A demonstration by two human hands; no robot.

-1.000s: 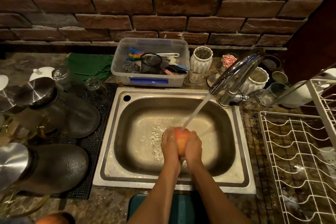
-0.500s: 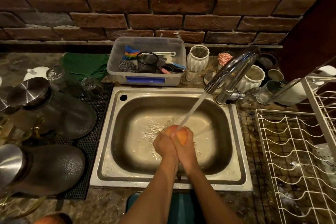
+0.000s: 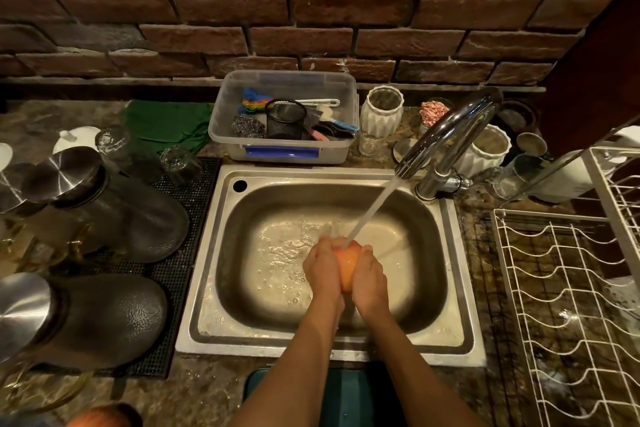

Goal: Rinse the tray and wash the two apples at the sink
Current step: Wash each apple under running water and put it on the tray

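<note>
An orange-red apple (image 3: 347,265) is clasped between my left hand (image 3: 322,269) and my right hand (image 3: 370,276) over the middle of the steel sink (image 3: 242,291). Water streams from the chrome faucet (image 3: 450,135) onto the top of the apple. A second apple (image 3: 104,416) shows partly at the bottom left edge of the counter. A teal tray (image 3: 349,395) lies on the counter in front of the sink, mostly hidden under my forearms.
A clear plastic bin (image 3: 287,152) of scrubbers stands behind the sink. Large glass jars with steel lids (image 3: 104,204) lie on a black mat at left. A white wire dish rack (image 3: 568,305) fills the right. White ribbed cups (image 3: 381,111) stand near the faucet.
My hands have turned around the apple under the stream, from fingers overlapping on top to one palm on each side. The apple stays in the same spot over the sink.
</note>
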